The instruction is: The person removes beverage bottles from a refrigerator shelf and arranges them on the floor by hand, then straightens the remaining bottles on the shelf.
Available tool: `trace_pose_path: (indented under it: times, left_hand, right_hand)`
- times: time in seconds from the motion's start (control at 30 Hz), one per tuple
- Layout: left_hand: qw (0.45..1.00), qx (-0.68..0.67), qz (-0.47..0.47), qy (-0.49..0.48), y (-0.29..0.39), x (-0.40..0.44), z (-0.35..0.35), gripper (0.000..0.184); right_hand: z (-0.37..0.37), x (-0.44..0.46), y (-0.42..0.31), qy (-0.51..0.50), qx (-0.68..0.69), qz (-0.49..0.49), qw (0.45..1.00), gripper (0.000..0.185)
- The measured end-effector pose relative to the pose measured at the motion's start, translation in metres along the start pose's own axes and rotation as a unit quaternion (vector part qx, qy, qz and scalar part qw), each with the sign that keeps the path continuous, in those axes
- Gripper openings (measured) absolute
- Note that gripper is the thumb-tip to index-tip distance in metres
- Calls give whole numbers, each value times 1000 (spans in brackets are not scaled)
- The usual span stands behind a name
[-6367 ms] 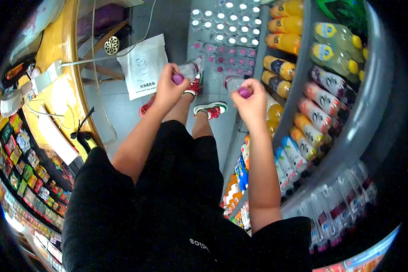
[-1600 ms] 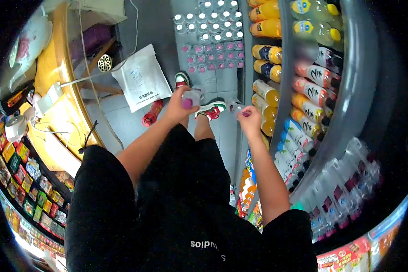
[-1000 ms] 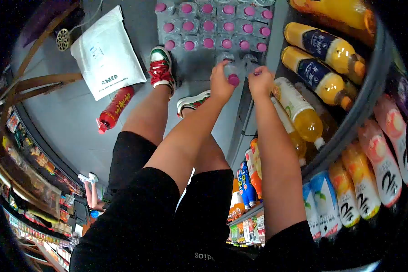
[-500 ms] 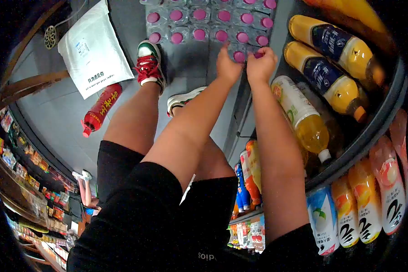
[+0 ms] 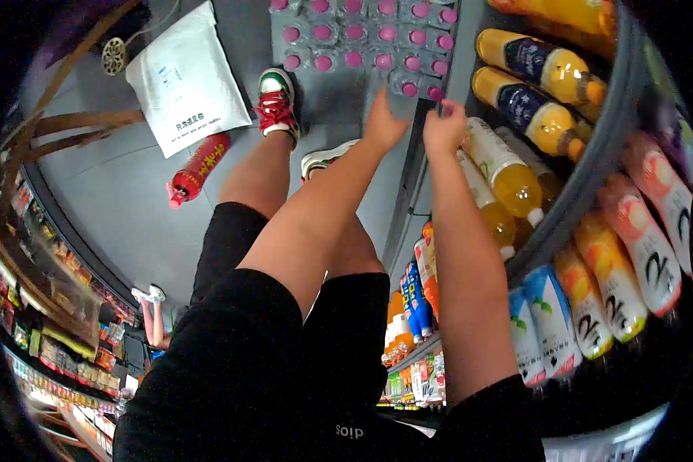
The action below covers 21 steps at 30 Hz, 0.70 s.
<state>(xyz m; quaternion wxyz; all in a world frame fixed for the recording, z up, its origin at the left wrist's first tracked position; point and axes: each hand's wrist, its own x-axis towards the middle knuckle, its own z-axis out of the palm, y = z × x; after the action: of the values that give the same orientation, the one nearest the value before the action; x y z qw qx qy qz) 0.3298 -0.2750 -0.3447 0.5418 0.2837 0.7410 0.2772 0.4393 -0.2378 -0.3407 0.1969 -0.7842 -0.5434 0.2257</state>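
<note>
Rows of clear bottles with pink caps (image 5: 353,32) stand upright on the grey floor. Two more, one with its cap (image 5: 409,89) showing and another (image 5: 435,93) beside it, form the nearest row at the right. My left hand (image 5: 384,123) is just below these two, fingers apart and holding nothing. Close to the right one is my right hand (image 5: 445,127), its fingers bent; nothing shows in them, and it is apart from the cap.
A white package (image 5: 189,81) and a red bottle (image 5: 199,169) lie on the floor at the left. Shelves of yellow drinks (image 5: 543,123) and pink-labelled bottles (image 5: 639,239) line the right. Another person's legs (image 5: 155,323) show at the lower left.
Both hands have come down to the floor bottles from in front of the body. The two bottles they held now stand in the nearest row, and the hands have drawn back from them.
</note>
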Motion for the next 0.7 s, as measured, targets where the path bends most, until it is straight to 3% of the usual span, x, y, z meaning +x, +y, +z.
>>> trace_pose_path:
  times: [0.1, 0.23, 0.3, 0.37, 0.4, 0.43, 0.47, 0.5, 0.53, 0.6, 0.63, 0.7]
  left_hand:
    - [995, 50, -61, -65, 0, -33, -32, 70]
    - [995, 22, -40, -89, 31, -82, -82, 50]
    - [994, 9, -19, -103, 71, -100, -110, 42]
    - [985, -14, -97, -145, 131, -123, -133, 34]
    - [989, 11, -28, -142, 148, -130, -140, 29]
    - [986, 25, 52, -153, 156, -130, -144, 28]
    - [982, -42, 79, -166, 167, -133, -144, 26]
    - [971, -68, 160, -163, 171, -128, -138, 26]
    - [965, -72, 179, -178, 200, -134, -138, 25]
    - [951, -126, 168, -225, 269, -156, -131, 24]
    - [945, -109, 173, -257, 298, -165, -127, 23]
    - [933, -96, 179, -297, 349, -184, -118, 22]
  right_hand:
    - [-36, -33, -20, -86, 28, 74, 993, 24]
    - [-103, -68, -84, -137, 41, 79, 987, 22]
    - [-122, -79, -102, -177, 119, 129, 968, 21]
    - [-148, -89, -127, -197, 264, 183, 926, 17]
    - [-169, -91, -152, -191, 343, 177, 903, 13]
    - [-185, -88, -169, -187, 266, 123, 938, 15]
    - [-227, -82, -208, -207, 250, 121, 938, 18]
    - [-250, -80, -224, -164, 236, 42, 957, 19]
    - [-294, -74, -262, -133, 178, -1, 975, 18]
    - [-369, -68, -312, -97, 154, -25, 983, 16]
    - [-390, -64, -316, -28, 126, -79, 988, 14]
    - [-443, -61, -334, 94, 99, -71, 988, 9]
